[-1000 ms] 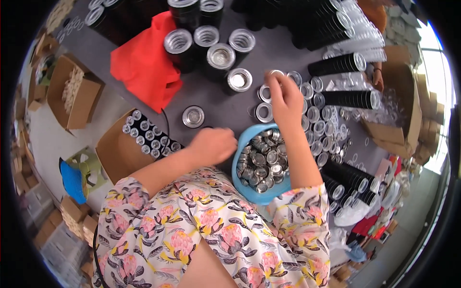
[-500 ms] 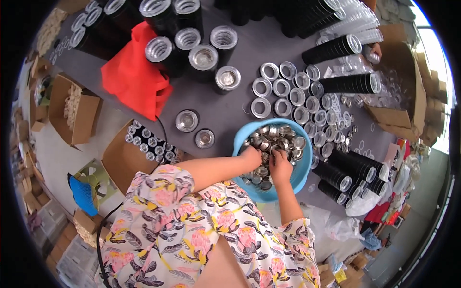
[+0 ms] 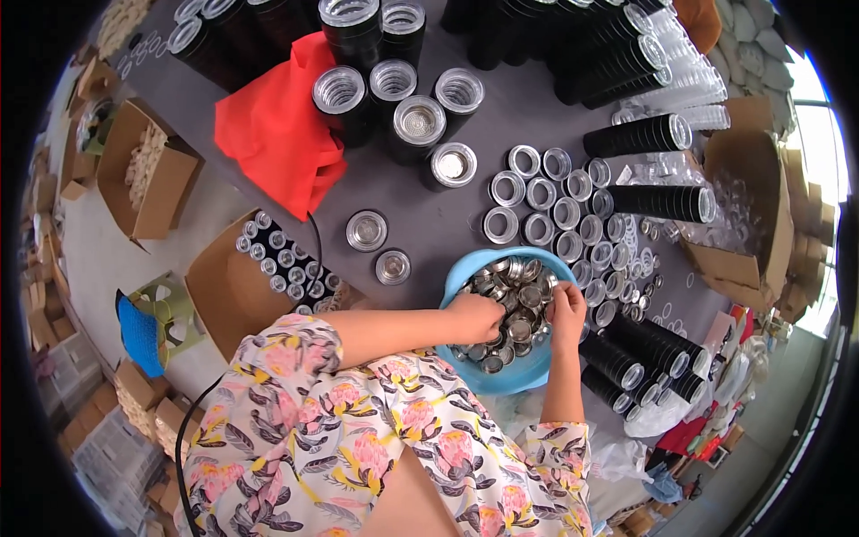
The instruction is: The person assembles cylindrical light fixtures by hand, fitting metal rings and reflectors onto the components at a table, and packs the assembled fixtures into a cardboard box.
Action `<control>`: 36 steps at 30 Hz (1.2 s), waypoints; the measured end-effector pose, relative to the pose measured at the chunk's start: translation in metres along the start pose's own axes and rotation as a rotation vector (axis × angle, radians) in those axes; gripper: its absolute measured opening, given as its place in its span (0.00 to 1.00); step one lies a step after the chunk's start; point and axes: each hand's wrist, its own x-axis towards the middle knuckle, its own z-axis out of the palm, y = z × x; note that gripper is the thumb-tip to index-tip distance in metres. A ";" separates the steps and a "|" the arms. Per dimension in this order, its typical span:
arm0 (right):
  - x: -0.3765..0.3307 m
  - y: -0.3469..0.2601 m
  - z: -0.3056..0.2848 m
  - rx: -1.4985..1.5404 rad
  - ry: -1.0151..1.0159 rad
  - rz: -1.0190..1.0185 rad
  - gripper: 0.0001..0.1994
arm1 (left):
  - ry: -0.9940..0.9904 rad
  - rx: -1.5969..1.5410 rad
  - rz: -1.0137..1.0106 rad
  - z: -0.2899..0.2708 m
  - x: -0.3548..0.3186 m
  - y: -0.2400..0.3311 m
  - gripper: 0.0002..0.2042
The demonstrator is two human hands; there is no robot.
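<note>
A light-blue plastic basin (image 3: 459, 271) full of small silvery metal caps (image 3: 514, 295) stands at the near edge of the table. My left hand (image 3: 476, 318) dips into its left side, fingers curled down against the caps; what they grip is hidden. Over the right side of the basin, my right hand (image 3: 567, 311) has its fingertips pinched together beside the caps at the rim. Whatever lies in that pinch is too small to make out. Left of the basin, two round silvery lids (image 3: 367, 231) lie on the grey table.
Clear-and-silver rings (image 3: 507, 189) spread beyond the basin. Black stacks with clear tops (image 3: 419, 122) stand at the back, beside a red cloth (image 3: 282, 125). More black stacks (image 3: 660, 203) lie at the right near a cardboard box (image 3: 741, 263). Another box (image 3: 217, 295) sits at the left.
My right hand has moved from the middle of the caps to the basin's right rim. My left hand stays in the caps at the left side. The whole view has shifted slightly.
</note>
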 end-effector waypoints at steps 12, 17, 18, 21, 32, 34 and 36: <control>0.065 -0.117 0.165 -0.479 -0.105 -1.183 0.04 | 1.184 0.218 0.082 -0.202 -0.049 -0.024 0.05; 0.107 -0.138 0.192 -0.880 -0.080 -1.320 0.05 | 1.114 0.594 0.228 -0.219 -0.034 -0.037 0.08; 0.107 -0.141 0.194 -0.880 -0.086 -1.321 0.05 | 1.089 0.654 0.239 -0.218 -0.034 -0.039 0.08; 0.107 -0.146 0.195 -1.001 -0.200 -1.239 0.06 | 1.023 0.703 0.235 -0.220 -0.035 -0.040 0.08; 0.109 -0.162 0.217 -1.497 -0.346 -0.921 0.11 | 1.092 0.640 0.186 -0.222 -0.051 -0.036 0.06; 0.116 -0.149 0.206 -1.276 -0.328 -1.073 0.10 | 1.105 0.349 0.067 -0.221 -0.054 -0.035 0.04; 0.122 -0.147 0.195 -1.046 -0.310 -1.215 0.10 | 1.141 0.073 -0.009 -0.216 -0.060 -0.042 0.03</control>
